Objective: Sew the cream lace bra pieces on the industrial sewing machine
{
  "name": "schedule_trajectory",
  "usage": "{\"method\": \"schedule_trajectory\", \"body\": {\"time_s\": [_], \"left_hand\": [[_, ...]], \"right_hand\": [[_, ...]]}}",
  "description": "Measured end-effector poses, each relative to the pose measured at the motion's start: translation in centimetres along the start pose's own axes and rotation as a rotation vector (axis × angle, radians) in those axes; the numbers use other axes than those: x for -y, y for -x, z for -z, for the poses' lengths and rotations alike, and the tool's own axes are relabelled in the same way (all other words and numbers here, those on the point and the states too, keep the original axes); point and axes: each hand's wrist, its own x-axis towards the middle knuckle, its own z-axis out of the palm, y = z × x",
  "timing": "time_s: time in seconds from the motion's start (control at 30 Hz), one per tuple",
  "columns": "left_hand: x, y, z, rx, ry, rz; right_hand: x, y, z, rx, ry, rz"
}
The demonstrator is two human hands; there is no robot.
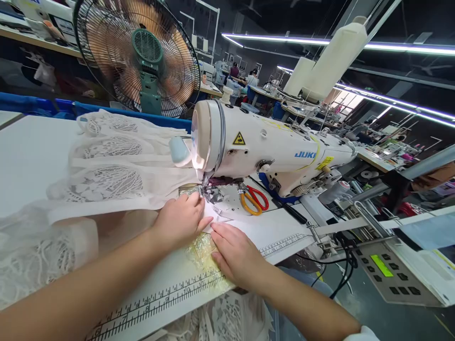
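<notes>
Head camera, and across the white, ruler-marked bench (31, 156) sits a long white JUKI sewing machine (249, 137), sheer white lace-panelled fabric (106, 182) spread left of its needle end. Left hand (181, 218) and right hand (236, 255) lay fingertips at a small white piece of cloth (210, 212) just before it; whether either grip pinches, I can't tell. Looks like lining up for stitching, so the next move seems to call for flat, steady guiding, fingertips clear.

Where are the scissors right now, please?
In the head view, the scissors lie right of centre on the table, just below the sewing machine's arm, beyond the right hand.
</notes>
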Motion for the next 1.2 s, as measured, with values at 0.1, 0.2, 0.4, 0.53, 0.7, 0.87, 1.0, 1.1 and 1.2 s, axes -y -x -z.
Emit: {"method": "schedule_trajectory", "body": {"time_s": [0.1, 0.2, 0.4, 0.53, 0.7, 0.87, 1.0, 1.1, 1.2], "left_hand": [[0.3, 0.1, 0.0, -0.003, -0.014, -0.023], [0.5, 0.2, -0.1, -0.01, -0.008, -0.043], [0.6, 0.0, -0.1, 0.023, 0.006, -0.057], [0.8, -0.3, -0.2, 0.019, -0.014, -0.053], [0.9, -0.2, -0.1, -0.022, -0.059, -0.076], [0.3, 0.7, 0.5, 0.06, -0.063, -0.239], [0.2, 1.4, 0.3, 0.247, 0.005, -0.205], [0.8, 1.5, -0.1, 0.25, 0.031, -0.193], [1.4, 1.6, -0.4, 0.178, 0.014, -0.197]], "right_hand": [[-0.1, 0.1, 0.0, -0.017, 0.002, 0.03], [-0.1, 0.2, 0.2, -0.03, 0.003, 0.067], [-0.1, 0.3, 0.3, -0.019, 0.024, 0.087], [0.0, -0.1, 0.2, -0.003, 0.045, 0.062], [0.1, -1.4, 0.0, 0.017, 0.069, 0.061], [0.1, -2.2, -0.2, 0.034, 0.017, 0.042], [-0.1, -2.1, 0.1, 0.024, -0.043, 0.049], [-0.3, -1.8, 0.3, -0.012, -0.09, 0.049], [-0.4, -1.5, 0.3, -0.071, -0.117, 0.037]]}}
